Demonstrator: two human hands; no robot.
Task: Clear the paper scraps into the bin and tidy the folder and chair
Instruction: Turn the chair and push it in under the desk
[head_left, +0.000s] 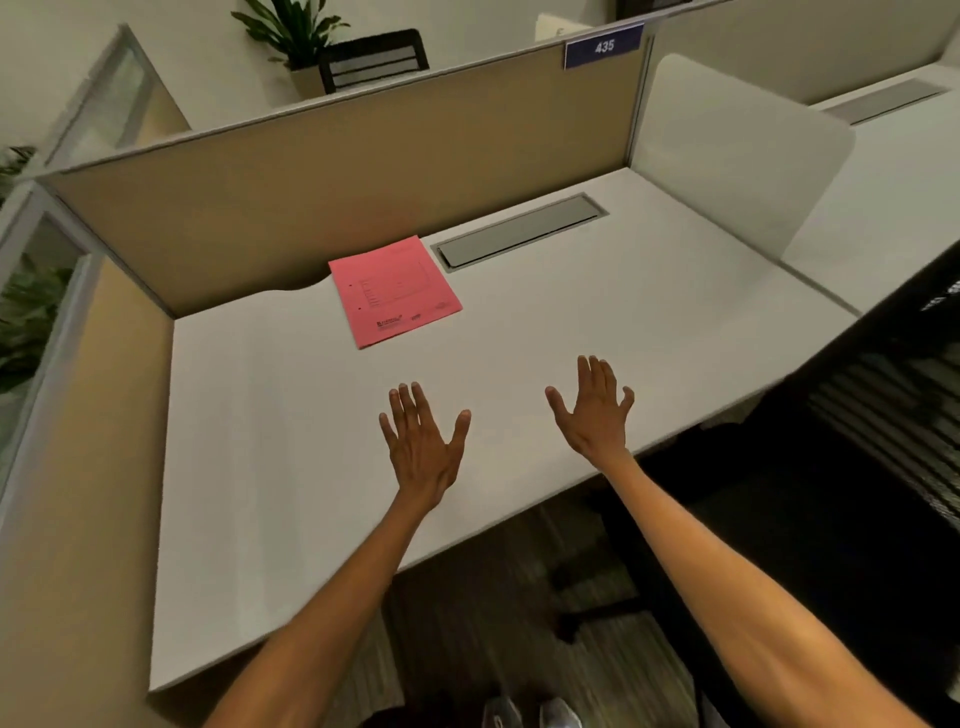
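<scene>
Over the white laminate desk (597, 322), left hand (423, 449) & right hand (597, 415) hover w/ fingers spread flat, holding nothing. Flat pink card folder (395, 290) lies closed near the beige partition (322, 208), beside the grey cable hatch (519, 231), likely parked out of the way; no scraps visible.

Both hands out over the white desk (260, 441), backs up, fingers spread: left hand (422, 447), right hand (595, 410), holding nothing. The pink folder (395, 291) lies flat at twelve o'clock, well apart from them. Grey cable hatch (519, 231) sits at one o'clock, dark chair (883, 415) at three.
</scene>
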